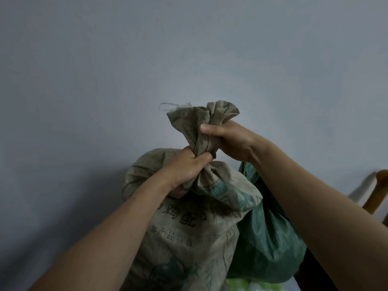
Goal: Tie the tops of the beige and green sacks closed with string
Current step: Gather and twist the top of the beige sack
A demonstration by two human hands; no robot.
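Observation:
A full beige sack (189, 238) with dark printed characters stands in front of me against the wall. Its top is gathered into a twisted neck. My left hand (184, 166) grips the neck low down, just above the bulging body. My right hand (226, 141) grips the same neck higher up, with the crumpled mouth of the sack fanning out above it. A thin frayed thread (168, 106) sticks out at the left of the mouth. The green sack (266, 238) stands close behind and to the right of the beige one, partly hidden by my right forearm.
A plain grey-blue wall (147, 59) fills the background. A wooden piece of furniture (378, 192) shows at the right edge. Something light green and white (252, 285) lies at the bottom between the sacks.

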